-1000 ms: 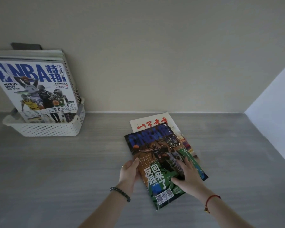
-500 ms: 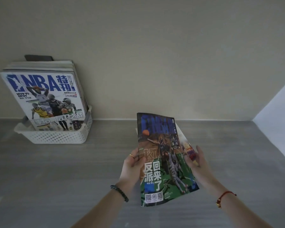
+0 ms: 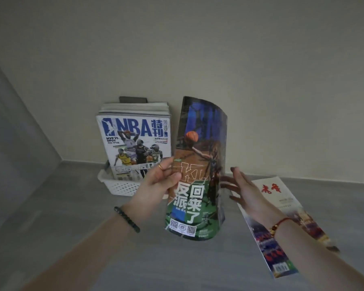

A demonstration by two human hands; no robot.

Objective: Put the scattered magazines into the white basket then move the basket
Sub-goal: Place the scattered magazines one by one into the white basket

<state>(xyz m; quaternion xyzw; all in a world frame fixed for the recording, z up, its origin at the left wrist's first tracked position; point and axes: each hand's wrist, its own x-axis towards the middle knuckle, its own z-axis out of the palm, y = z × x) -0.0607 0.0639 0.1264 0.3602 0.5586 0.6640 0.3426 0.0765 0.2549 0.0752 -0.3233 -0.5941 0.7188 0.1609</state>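
Risk: the left hand (image 3: 159, 181) alone pinches the basketball magazine (image 3: 198, 175) at its left edge, thumb on the cover. The magazine stands upright in the air and bows at the top. A one-sided hold on limp pages could let it fold or slip.

The right hand (image 3: 246, 192), fingers spread and holding nothing, sits at its 3 o'clock; contact cannot be confirmed.

The white basket (image 3: 122, 186), at 9 o'clock of the held magazine, is packed with upright issues, an NBA special (image 3: 135, 141) foremost. Insertion could snag or tip it.

One red-titled magazine (image 3: 286, 198) lies flat at 4 o'clock.
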